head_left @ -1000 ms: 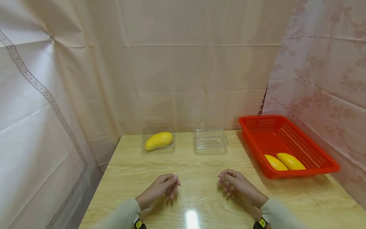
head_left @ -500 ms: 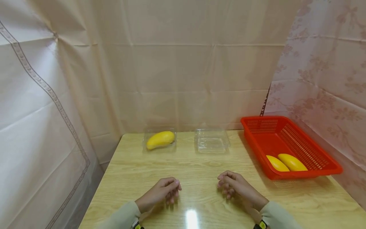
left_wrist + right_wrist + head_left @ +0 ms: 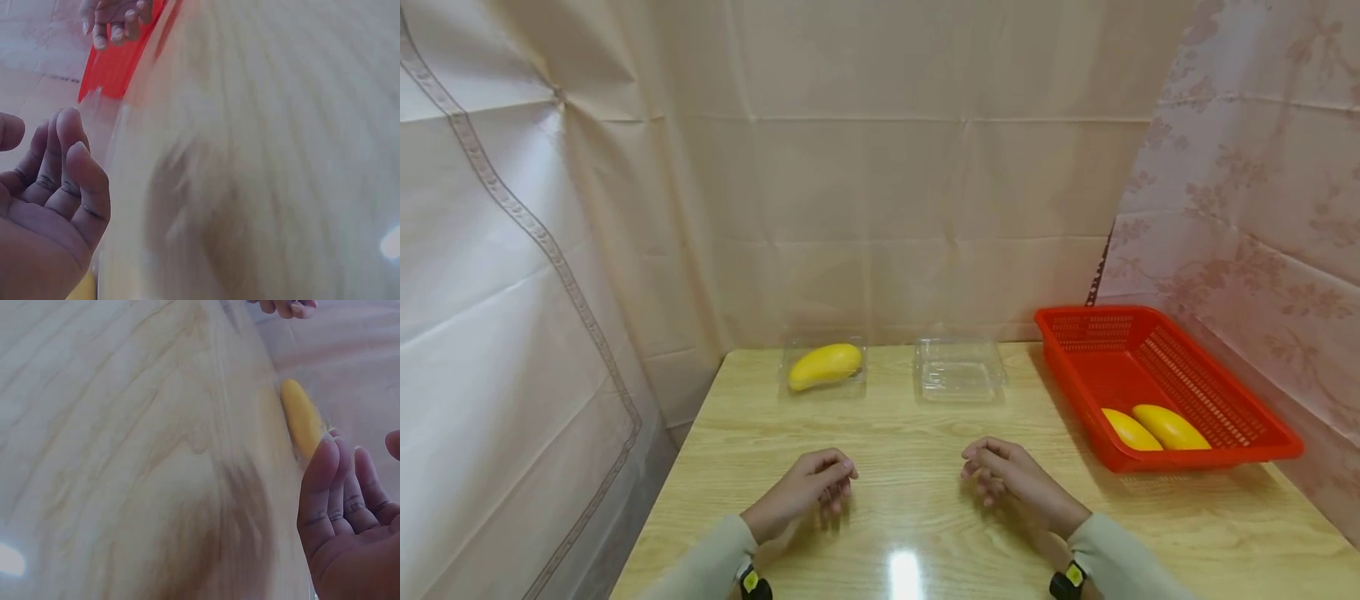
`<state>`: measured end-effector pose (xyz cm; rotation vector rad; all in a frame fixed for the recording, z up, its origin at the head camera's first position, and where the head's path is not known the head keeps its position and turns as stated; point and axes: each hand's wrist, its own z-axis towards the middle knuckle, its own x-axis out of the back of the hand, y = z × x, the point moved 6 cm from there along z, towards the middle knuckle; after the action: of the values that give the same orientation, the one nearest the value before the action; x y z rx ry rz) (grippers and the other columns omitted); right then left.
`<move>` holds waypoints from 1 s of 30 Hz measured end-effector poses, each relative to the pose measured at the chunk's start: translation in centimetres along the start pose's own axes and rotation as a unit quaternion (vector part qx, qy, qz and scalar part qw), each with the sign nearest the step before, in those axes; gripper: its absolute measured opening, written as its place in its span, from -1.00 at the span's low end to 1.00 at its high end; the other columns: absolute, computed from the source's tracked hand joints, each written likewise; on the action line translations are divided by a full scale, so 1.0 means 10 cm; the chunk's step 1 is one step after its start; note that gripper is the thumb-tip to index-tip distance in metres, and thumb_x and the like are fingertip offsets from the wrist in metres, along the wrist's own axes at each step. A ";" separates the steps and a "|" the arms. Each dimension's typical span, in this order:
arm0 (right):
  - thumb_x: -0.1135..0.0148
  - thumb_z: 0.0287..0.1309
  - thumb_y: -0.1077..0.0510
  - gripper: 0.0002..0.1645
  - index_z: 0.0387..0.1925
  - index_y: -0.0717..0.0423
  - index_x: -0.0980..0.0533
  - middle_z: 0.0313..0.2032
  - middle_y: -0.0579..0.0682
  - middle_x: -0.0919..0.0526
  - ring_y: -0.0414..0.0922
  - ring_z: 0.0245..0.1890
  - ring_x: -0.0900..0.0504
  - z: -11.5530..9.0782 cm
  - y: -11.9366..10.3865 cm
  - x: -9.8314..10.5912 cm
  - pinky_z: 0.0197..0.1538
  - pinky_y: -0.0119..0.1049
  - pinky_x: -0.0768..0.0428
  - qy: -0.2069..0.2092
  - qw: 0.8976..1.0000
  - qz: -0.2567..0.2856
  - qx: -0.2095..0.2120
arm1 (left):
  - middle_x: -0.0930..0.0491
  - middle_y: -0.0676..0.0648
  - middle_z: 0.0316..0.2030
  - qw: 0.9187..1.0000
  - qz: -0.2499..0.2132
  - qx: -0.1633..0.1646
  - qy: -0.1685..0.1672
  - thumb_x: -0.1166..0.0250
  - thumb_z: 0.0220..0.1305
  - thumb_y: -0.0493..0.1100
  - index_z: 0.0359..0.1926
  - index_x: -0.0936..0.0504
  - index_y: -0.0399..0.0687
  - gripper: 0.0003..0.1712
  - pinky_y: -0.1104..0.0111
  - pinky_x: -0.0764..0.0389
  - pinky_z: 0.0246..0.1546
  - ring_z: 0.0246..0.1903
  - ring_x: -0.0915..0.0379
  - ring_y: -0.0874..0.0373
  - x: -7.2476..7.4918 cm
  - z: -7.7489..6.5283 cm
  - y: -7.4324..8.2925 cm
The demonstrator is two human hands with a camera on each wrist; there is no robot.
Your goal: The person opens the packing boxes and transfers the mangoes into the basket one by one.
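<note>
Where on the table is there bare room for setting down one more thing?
Widest: the table between left hand and right hand, running back to left box and right box. Smaller: the gap between these boxes. Crowded: the right side, where the basket stands.

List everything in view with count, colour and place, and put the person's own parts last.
Mango-like fruits: three, yellow, one in the left container, two at the near end of the basket.
Containers: two, clear, side by side at the table's far edge; the right one empty.
Basket: one, red, on the table's right side.
Table: one, pale wood-grained, under it all.
Hangings: count unclear, cream and pinkish, behind and at both sides.
Wrist devices: two, black and yellow, one per wrist.
Sleeves: two, pale, nearest the camera.
Hands: two, bare, over the table, holding nothing.
</note>
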<state>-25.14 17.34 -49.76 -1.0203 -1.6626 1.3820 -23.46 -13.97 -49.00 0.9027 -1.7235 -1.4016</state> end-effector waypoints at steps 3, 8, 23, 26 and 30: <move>-0.12 0.53 -0.10 -0.43 0.07 0.40 -0.44 -0.16 0.14 -0.63 -0.08 -0.39 -0.54 0.07 -0.03 -0.04 -0.36 -0.31 -0.63 0.005 1.000 0.001 0.004 | -0.61 -0.23 -0.27 1.000 0.001 -0.003 0.025 -0.09 0.62 0.00 0.02 -0.54 -0.39 -0.55 0.37 -0.54 -0.45 -0.45 -0.52 0.13 0.15 -0.01 0.05; -0.13 0.52 -0.13 -0.43 0.08 0.36 -0.46 -0.15 0.15 -0.63 -0.06 -0.36 -0.55 0.21 -0.09 -0.11 -0.35 -0.30 -0.64 0.016 1.000 0.010 0.011 | -0.60 -0.16 -0.30 0.996 0.004 -0.020 0.081 -0.11 0.60 0.04 -0.02 -0.57 -0.29 -0.57 0.37 -0.55 -0.46 -0.45 -0.51 0.11 0.44 -0.04 0.15; -0.13 0.51 -0.09 -0.54 0.01 0.28 -0.51 -0.21 0.11 -0.65 -0.07 -0.39 -0.50 0.63 -0.33 -0.36 -0.32 -0.25 -0.62 0.044 0.997 0.064 0.029 | -0.61 -0.13 -0.28 0.978 -0.006 -0.012 0.210 -0.07 0.61 0.10 0.04 -0.56 -0.27 -0.52 0.25 -0.61 -0.35 -0.43 -0.52 0.10 1.21 0.01 0.13; -0.10 0.53 -0.09 -0.53 0.03 0.27 -0.50 -0.21 0.10 -0.65 -0.09 -0.39 -0.50 0.71 -0.38 -0.41 -0.31 -0.25 -0.61 0.035 0.997 0.063 0.035 | -0.60 -0.12 -0.28 0.974 0.001 -0.013 0.225 -0.08 0.60 0.15 0.04 -0.56 -0.27 -0.48 0.26 -0.60 -0.36 -0.42 -0.52 0.10 1.33 0.04 0.12; -0.10 0.54 -0.10 -0.54 0.02 0.26 -0.50 -0.20 0.10 -0.66 -0.12 -0.41 -0.51 0.82 -0.41 -0.49 -0.30 -0.26 -0.61 0.027 0.997 0.066 0.038 | -0.60 -0.13 -0.28 0.970 0.009 -0.011 0.243 -0.08 0.59 0.15 0.06 -0.55 -0.31 -0.45 0.23 -0.62 -0.35 -0.39 -0.54 0.06 1.49 0.06 0.08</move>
<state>-30.95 9.14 -47.22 -1.1310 -1.5132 1.4784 -31.36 -26.41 -46.78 1.1069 -1.3355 -1.0694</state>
